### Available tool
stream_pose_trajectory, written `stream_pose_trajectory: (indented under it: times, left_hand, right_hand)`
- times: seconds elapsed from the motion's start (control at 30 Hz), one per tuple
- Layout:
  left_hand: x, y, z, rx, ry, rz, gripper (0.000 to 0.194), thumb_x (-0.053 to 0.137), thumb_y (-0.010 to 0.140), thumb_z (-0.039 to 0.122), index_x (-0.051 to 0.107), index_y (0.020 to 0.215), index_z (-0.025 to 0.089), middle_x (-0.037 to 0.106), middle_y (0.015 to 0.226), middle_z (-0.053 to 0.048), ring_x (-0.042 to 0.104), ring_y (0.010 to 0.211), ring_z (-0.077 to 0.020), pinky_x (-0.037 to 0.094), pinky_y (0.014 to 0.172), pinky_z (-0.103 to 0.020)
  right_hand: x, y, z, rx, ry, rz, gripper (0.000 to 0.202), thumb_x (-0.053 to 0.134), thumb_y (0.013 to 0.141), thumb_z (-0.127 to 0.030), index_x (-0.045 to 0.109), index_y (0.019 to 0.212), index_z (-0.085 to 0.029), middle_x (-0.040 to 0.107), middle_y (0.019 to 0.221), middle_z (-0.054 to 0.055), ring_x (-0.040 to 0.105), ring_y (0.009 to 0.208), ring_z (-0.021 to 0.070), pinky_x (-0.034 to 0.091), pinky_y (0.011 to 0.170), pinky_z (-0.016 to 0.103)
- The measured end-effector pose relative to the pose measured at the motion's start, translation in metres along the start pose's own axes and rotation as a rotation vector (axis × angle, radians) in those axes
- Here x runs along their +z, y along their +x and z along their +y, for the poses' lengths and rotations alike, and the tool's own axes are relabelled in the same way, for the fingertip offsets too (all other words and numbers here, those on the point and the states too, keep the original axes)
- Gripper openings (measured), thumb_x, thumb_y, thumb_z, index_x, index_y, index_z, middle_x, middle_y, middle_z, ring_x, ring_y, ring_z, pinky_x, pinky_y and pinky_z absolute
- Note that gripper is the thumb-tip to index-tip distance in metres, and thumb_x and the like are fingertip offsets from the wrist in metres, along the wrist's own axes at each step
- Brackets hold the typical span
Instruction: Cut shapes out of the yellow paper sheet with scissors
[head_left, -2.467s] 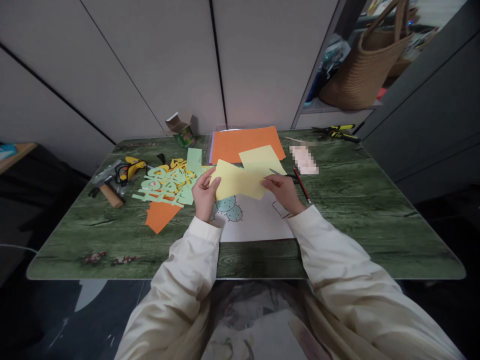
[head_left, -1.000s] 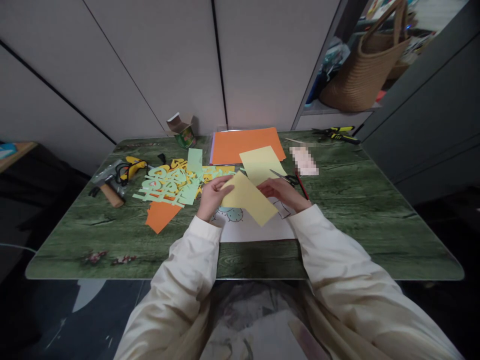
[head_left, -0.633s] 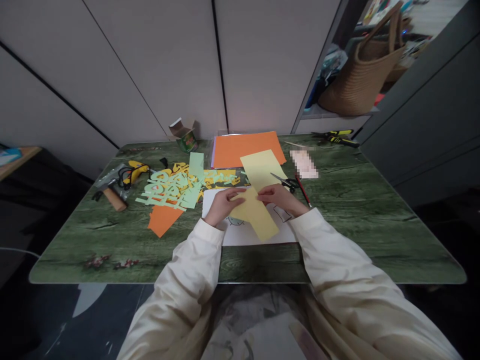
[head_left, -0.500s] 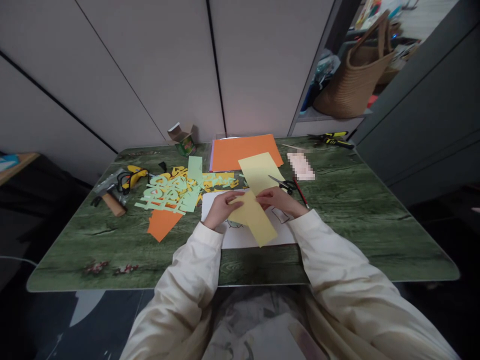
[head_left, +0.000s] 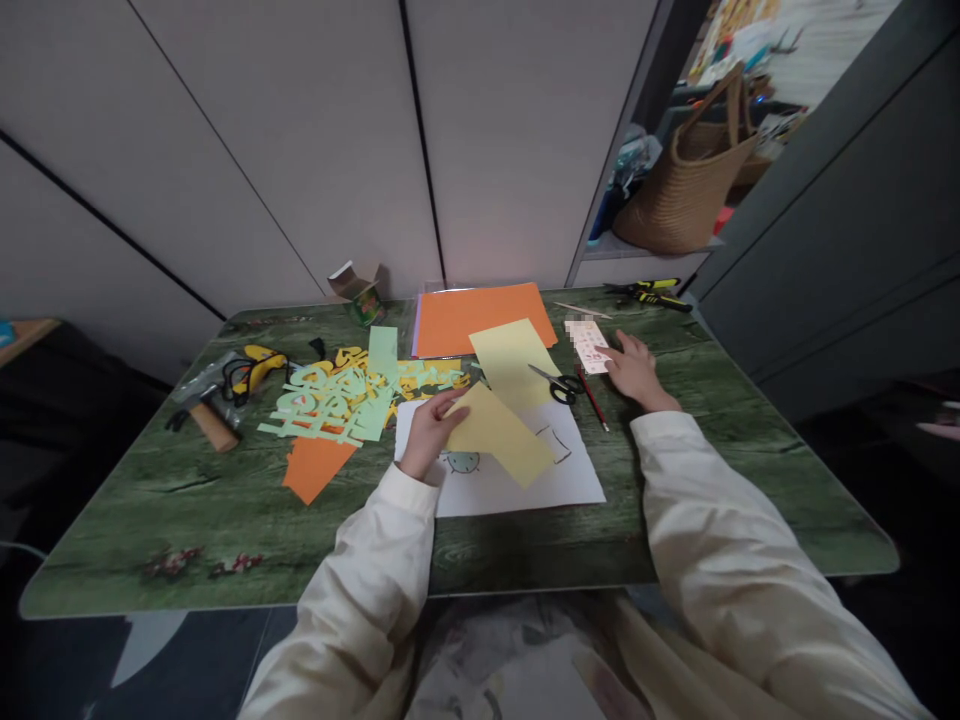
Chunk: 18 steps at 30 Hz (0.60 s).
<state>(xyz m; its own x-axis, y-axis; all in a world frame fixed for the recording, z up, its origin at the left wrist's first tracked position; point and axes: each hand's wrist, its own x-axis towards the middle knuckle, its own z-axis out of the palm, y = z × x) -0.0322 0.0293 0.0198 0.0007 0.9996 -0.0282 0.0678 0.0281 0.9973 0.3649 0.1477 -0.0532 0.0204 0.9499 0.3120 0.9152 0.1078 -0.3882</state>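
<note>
My left hand [head_left: 433,430] pinches the left end of a pale yellow sheet of paper [head_left: 499,440], held over a white drawing sheet [head_left: 517,500] with a face-like green drawing and dark lines. To the right, my right hand [head_left: 636,370] reaches out with fingers extended, the fingertips touching the edge of a flat pink rectangle [head_left: 592,350] that looks like a phone, partly blurred. Scissors [head_left: 559,386] with black handles lie on another yellow sheet [head_left: 511,352]. A red pencil [head_left: 594,402] rests beside them.
Green and yellow paper cutouts [head_left: 330,395] are heaped at left, with an orange scrap [head_left: 319,470] below. A hammer [head_left: 212,425] lies farther left. Orange sheets [head_left: 480,318], an opened small box [head_left: 365,300] and yellow-black pliers [head_left: 651,295] are along the back.
My right hand has let go of the yellow paper and moved right to the pink rectangle. My left hand still holds the paper. The view has shifted slightly.
</note>
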Motion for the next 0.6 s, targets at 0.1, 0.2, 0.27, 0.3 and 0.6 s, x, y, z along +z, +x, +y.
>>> stream_pose_trajectory:
  times: [0.1, 0.2, 0.27, 0.3, 0.6]
  left_hand:
    - [-0.003, 0.001, 0.0, 0.009, 0.015, 0.023, 0.036, 0.067, 0.07, 0.03, 0.067, 0.102, 0.016, 0.07, 0.095, -0.008, 0.065, 0.077, -0.0187, 0.052, 0.062, -0.025]
    - [-0.004, 0.001, -0.002, 0.009, 0.01, 0.04, 0.037, 0.068, 0.069, 0.032, 0.067, 0.103, 0.016, 0.071, 0.091, -0.008, 0.065, 0.073, -0.0178, 0.051, 0.06, -0.025]
    - [-0.004, 0.001, -0.003, -0.002, -0.011, 0.044, 0.038, 0.068, 0.069, 0.033, 0.066, 0.104, 0.017, 0.071, 0.091, -0.007, 0.065, 0.072, -0.0174, 0.05, 0.06, -0.025]
    - [-0.003, 0.001, -0.003, -0.006, -0.02, 0.045, 0.039, 0.068, 0.069, 0.033, 0.066, 0.105, 0.017, 0.071, 0.092, -0.007, 0.065, 0.073, -0.0174, 0.05, 0.06, -0.025]
    - [-0.001, 0.001, -0.002, -0.018, -0.05, 0.036, 0.039, 0.067, 0.071, 0.033, 0.065, 0.106, 0.015, 0.07, 0.097, -0.009, 0.065, 0.078, -0.0182, 0.05, 0.063, -0.026]
  right_hand:
    - [0.01, 0.007, 0.006, 0.001, 0.14, 0.054, 0.037, 0.04, 0.079, -0.022, 0.068, 0.104, -0.024, 0.041, 0.139, 0.005, 0.035, 0.125, 0.028, 0.027, 0.103, 0.05]
    - [0.013, 0.011, 0.01, -0.009, 0.207, 0.167, 0.042, 0.039, 0.075, -0.018, 0.065, 0.108, -0.022, 0.048, 0.132, 0.006, 0.041, 0.12, 0.0244, 0.03, 0.102, 0.045]
    - [0.014, 0.009, 0.011, -0.019, 0.223, 0.204, 0.045, 0.04, 0.072, -0.016, 0.062, 0.111, -0.021, 0.054, 0.126, 0.007, 0.045, 0.116, 0.0247, 0.03, 0.1, 0.046]
    - [0.015, 0.007, 0.01, -0.017, 0.218, 0.203, 0.046, 0.041, 0.071, -0.016, 0.06, 0.113, -0.02, 0.056, 0.124, 0.007, 0.045, 0.115, 0.0252, 0.031, 0.099, 0.047]
    - [0.011, -0.002, -0.01, 0.007, 0.187, 0.119, 0.047, 0.044, 0.067, -0.015, 0.047, 0.114, -0.018, 0.057, 0.117, 0.01, 0.045, 0.109, 0.0277, 0.031, 0.094, 0.046]
